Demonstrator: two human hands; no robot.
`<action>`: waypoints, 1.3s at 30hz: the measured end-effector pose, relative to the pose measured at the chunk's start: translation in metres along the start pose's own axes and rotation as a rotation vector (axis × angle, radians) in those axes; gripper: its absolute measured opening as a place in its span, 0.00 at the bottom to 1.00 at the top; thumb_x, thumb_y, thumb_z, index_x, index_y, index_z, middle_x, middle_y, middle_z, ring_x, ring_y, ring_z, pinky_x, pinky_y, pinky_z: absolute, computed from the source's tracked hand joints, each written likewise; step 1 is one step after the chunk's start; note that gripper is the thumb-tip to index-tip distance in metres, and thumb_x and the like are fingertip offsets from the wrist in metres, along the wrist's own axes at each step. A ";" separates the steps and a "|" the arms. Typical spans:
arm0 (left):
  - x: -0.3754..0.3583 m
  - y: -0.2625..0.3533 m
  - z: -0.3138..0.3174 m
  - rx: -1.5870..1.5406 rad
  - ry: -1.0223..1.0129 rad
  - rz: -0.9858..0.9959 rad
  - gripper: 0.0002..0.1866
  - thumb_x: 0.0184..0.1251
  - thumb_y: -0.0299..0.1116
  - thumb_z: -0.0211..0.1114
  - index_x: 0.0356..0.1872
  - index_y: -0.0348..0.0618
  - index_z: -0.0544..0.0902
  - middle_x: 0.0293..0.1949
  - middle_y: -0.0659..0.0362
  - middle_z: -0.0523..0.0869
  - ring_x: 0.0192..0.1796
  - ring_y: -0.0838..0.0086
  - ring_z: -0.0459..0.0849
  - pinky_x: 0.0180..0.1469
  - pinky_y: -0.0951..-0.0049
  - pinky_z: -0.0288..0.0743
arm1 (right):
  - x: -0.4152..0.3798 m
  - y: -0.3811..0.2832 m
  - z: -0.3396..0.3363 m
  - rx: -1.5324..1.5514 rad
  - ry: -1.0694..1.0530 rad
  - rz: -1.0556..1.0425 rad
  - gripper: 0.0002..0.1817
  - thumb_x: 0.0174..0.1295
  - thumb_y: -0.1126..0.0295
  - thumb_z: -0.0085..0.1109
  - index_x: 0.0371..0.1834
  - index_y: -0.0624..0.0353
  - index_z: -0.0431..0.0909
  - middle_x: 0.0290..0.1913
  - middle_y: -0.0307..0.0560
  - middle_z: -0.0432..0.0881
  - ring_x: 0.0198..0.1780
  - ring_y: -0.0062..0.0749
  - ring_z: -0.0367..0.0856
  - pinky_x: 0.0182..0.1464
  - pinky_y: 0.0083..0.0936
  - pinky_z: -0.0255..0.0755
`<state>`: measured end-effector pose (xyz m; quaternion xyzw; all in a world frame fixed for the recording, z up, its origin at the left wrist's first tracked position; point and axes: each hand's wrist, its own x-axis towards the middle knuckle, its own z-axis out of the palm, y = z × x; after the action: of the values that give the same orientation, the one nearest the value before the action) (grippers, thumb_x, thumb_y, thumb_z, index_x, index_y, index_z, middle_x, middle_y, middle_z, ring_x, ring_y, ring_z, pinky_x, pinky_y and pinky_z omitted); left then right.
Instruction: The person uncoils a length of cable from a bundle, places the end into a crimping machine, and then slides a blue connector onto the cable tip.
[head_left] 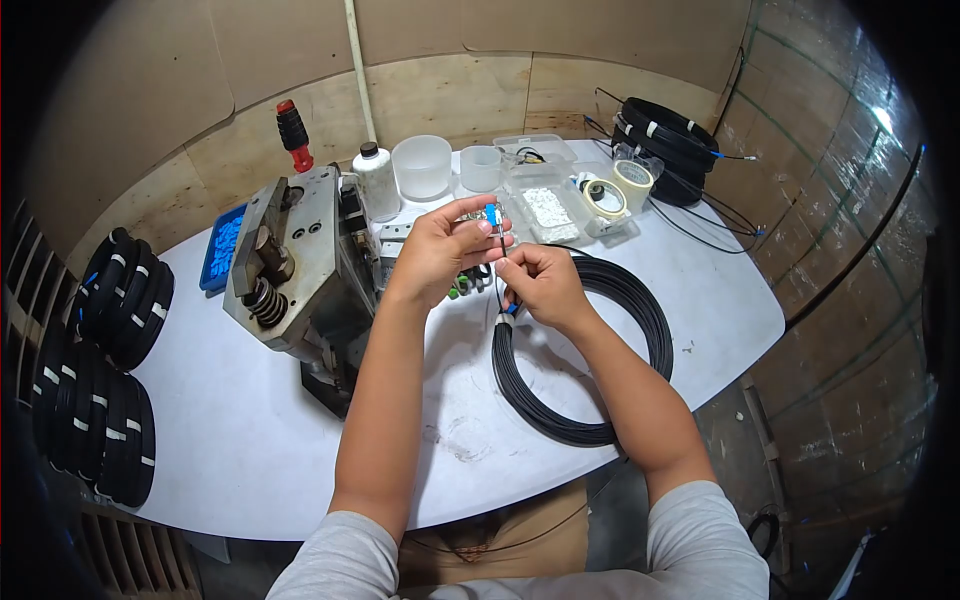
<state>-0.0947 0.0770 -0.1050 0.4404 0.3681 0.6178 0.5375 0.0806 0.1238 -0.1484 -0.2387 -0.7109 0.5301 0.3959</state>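
Note:
Near the middle of the view, my left hand (440, 252) pinches a small blue connector (492, 214) between thumb and fingers. Just below and to the right, my right hand (545, 285) is closed on the thin black cable (503, 240) that runs down from the connector. A large coil of black cable (655, 340) lies on the white table under my right hand and forearm. Light tape and a blue piece (512, 309) show on the coil's left side, beside my right fingers.
A metal press (320, 235) with a red-black handle stands left, by a blue tray (212, 270). Behind are a bottle (376, 185), round tubs (422, 168), a clear box (548, 212) and tape rolls (632, 180). Cable coils (665, 140) (125, 295) sit at both sides.

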 end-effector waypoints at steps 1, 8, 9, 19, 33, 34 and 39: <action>0.000 0.001 0.000 -0.007 -0.002 -0.004 0.21 0.74 0.24 0.59 0.65 0.32 0.74 0.52 0.45 0.86 0.50 0.64 0.89 0.53 0.69 0.87 | 0.000 0.000 0.000 0.000 0.000 0.000 0.11 0.69 0.69 0.62 0.29 0.63 0.81 0.18 0.36 0.80 0.20 0.17 0.81 0.22 0.16 0.69; 0.000 0.001 0.001 0.000 0.002 -0.003 0.20 0.73 0.23 0.60 0.65 0.32 0.74 0.52 0.45 0.86 0.50 0.64 0.89 0.53 0.69 0.87 | 0.000 -0.001 0.000 -0.005 -0.004 0.005 0.10 0.69 0.69 0.62 0.30 0.63 0.82 0.18 0.36 0.80 0.20 0.17 0.81 0.21 0.17 0.69; -0.001 0.001 0.001 0.003 0.010 0.006 0.20 0.73 0.23 0.60 0.65 0.31 0.74 0.51 0.46 0.86 0.49 0.65 0.88 0.53 0.69 0.87 | 0.000 0.000 0.000 -0.002 -0.006 0.005 0.10 0.69 0.69 0.62 0.30 0.63 0.82 0.18 0.36 0.80 0.20 0.17 0.81 0.21 0.16 0.69; 0.002 -0.004 -0.002 -0.030 0.088 0.083 0.20 0.68 0.22 0.67 0.61 0.30 0.78 0.42 0.53 0.87 0.43 0.70 0.88 0.49 0.71 0.86 | 0.000 0.002 0.002 -0.001 0.026 -0.016 0.11 0.69 0.68 0.61 0.29 0.62 0.80 0.17 0.35 0.79 0.20 0.17 0.81 0.21 0.17 0.68; 0.007 -0.011 -0.007 -0.007 0.073 0.079 0.20 0.67 0.22 0.68 0.60 0.30 0.81 0.45 0.53 0.88 0.43 0.72 0.87 0.50 0.75 0.84 | 0.000 0.002 0.002 -0.011 0.021 -0.010 0.11 0.69 0.69 0.61 0.28 0.62 0.80 0.15 0.35 0.77 0.19 0.17 0.81 0.20 0.17 0.68; 0.007 -0.011 -0.008 -0.013 0.069 0.074 0.19 0.68 0.22 0.68 0.60 0.30 0.81 0.45 0.53 0.88 0.43 0.73 0.87 0.51 0.75 0.84 | 0.000 0.002 0.002 -0.011 0.021 -0.011 0.11 0.69 0.69 0.61 0.28 0.62 0.80 0.15 0.35 0.77 0.19 0.17 0.81 0.20 0.17 0.68; 0.007 -0.011 -0.007 0.006 0.069 0.086 0.19 0.69 0.22 0.66 0.60 0.29 0.81 0.45 0.53 0.88 0.43 0.72 0.87 0.50 0.75 0.84 | 0.000 0.001 0.002 -0.005 0.019 -0.007 0.12 0.69 0.69 0.61 0.28 0.62 0.80 0.15 0.36 0.78 0.19 0.18 0.80 0.20 0.17 0.68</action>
<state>-0.0979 0.0853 -0.1170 0.4358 0.3690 0.6540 0.4962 0.0787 0.1229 -0.1495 -0.2421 -0.7093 0.5247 0.4038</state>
